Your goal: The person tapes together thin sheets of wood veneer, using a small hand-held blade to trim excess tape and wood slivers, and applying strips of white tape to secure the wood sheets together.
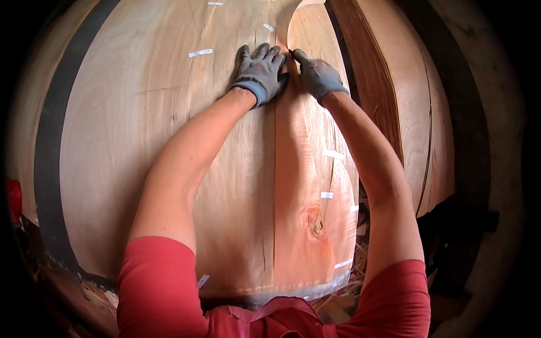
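My left hand (260, 70), in a grey glove with a blue cuff, presses flat on a large sheet of pale wood veneer (231, 186), fingers spread. Just right of it, my right hand (320, 76), gloved the same way, is closed around a small dark pointed tool (291, 52); most of it is hidden in the fingers, and I cannot tell its exact kind. Its tip meets the veneer at a long seam. Beyond the tip, a loose strip of veneer (292, 25) lifts and curls. Toward me lies a pinker veneer piece (293, 225) with a knot.
White tape pieces (200, 53) dot the sheets. A second stack of veneer (408, 84) stands to the right across a dark gap. A dark band (53, 135) runs down the left side. Wood scraps (338, 307) litter the floor near me. Something red (14, 200) shows at the far left.
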The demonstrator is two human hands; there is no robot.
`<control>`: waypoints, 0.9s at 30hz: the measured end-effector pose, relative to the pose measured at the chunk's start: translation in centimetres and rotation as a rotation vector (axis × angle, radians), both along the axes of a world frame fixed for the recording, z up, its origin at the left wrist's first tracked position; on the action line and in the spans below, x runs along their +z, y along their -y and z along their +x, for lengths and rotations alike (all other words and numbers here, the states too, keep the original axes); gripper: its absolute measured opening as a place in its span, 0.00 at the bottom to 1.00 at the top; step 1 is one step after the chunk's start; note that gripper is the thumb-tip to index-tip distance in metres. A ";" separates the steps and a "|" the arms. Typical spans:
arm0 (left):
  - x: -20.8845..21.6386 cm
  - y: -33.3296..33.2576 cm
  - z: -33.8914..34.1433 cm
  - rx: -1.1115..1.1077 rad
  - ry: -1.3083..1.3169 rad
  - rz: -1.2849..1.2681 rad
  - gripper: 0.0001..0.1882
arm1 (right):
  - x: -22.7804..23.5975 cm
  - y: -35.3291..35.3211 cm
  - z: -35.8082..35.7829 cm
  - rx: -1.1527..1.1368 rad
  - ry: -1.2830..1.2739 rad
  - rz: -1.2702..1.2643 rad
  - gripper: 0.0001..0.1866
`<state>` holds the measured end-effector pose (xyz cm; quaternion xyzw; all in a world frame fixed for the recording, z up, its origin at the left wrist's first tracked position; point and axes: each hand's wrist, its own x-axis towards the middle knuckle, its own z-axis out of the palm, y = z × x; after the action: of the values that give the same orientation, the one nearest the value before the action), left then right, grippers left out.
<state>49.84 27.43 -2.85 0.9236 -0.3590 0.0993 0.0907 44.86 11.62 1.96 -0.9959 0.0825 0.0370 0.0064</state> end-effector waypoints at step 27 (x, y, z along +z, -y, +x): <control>-0.2 -0.3 -0.5 -0.015 0.013 0.011 0.27 | 0.2 -7.6 -14.6 -0.291 -0.118 0.074 0.27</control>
<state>49.36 27.70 -3.01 0.9206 -0.3673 0.1028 0.0842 30.21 19.22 2.18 -0.9686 0.2249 0.0972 0.0434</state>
